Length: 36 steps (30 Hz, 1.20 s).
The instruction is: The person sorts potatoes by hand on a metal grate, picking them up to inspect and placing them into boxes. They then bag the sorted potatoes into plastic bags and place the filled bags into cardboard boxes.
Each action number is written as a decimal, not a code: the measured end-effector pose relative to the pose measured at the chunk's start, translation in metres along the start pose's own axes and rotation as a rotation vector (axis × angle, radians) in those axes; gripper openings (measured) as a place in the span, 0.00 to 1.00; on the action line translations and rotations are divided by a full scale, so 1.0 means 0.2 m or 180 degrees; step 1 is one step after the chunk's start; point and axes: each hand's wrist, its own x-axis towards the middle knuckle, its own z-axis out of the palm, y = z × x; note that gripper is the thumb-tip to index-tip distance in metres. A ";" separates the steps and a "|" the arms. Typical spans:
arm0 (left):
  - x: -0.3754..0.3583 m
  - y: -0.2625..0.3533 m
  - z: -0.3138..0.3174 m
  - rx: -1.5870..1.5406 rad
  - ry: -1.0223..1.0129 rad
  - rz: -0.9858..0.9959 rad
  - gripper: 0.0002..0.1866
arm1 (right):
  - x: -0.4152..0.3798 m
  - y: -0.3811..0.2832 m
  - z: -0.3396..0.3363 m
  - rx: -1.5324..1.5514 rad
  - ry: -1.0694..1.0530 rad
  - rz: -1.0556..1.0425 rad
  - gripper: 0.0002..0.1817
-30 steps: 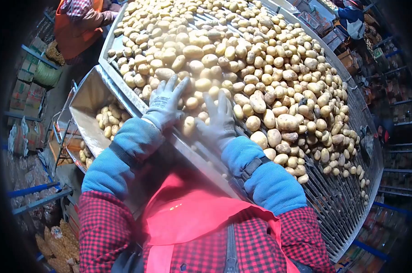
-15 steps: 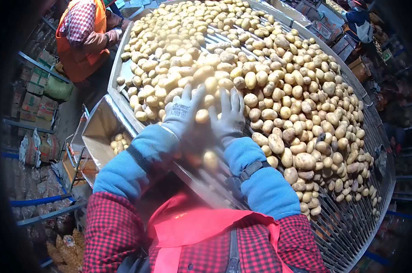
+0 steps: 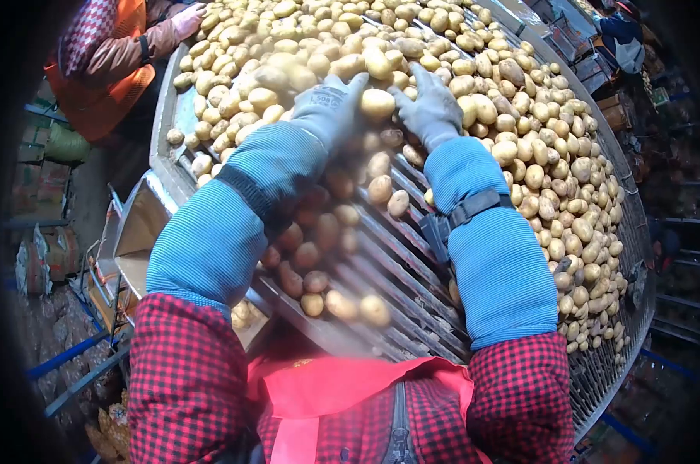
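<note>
A large heap of potatoes (image 3: 536, 178) covers the slatted sorting table (image 3: 420, 271). My left hand (image 3: 331, 108), in a grey glove, lies against the heap with its thumb stretched out; its other fingertips are partly lost among blurred potatoes. To its right, my right hand (image 3: 431, 108), gloved alike, touches the pile with fingers apart. One potato (image 3: 377, 104) sits between the two hands, and neither hand is closed around it. Below my left forearm, several loose potatoes (image 3: 327, 301) lie on the slats towards me, some smeared by motion.
Along the table's left side runs a raised metal rim (image 3: 163, 139). Beneath it hangs an open chute or bag (image 3: 145, 224). A co-worker in an orange vest (image 3: 106, 97) stands at the upper left, one gloved hand (image 3: 187, 21) at the table. Another person (image 3: 621, 39) is at the far right.
Both my hands have moved forward, deeper into the heap. More potatoes now lie on the near slats beneath my left arm, and more of the bare slats shows between my forearms.
</note>
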 end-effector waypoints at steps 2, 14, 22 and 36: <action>0.17 -0.10 0.06 -0.0192 0.0066 0.0027 0.37 | 0.06 0.03 -0.07 0.0496 -0.0241 0.0167 0.35; 0.35 -0.15 0.01 -0.0150 -0.0110 0.0072 0.39 | -0.45 0.90 -0.58 -0.1323 0.0524 0.0551 0.37; -0.20 -0.22 -0.07 0.0273 0.0479 0.1532 0.13 | -0.53 0.92 -0.49 -0.1423 0.0143 0.0862 0.44; -0.30 0.18 0.09 0.0974 -0.0545 0.1003 0.15 | -0.46 0.74 -0.49 -0.0987 -0.0111 0.1519 0.41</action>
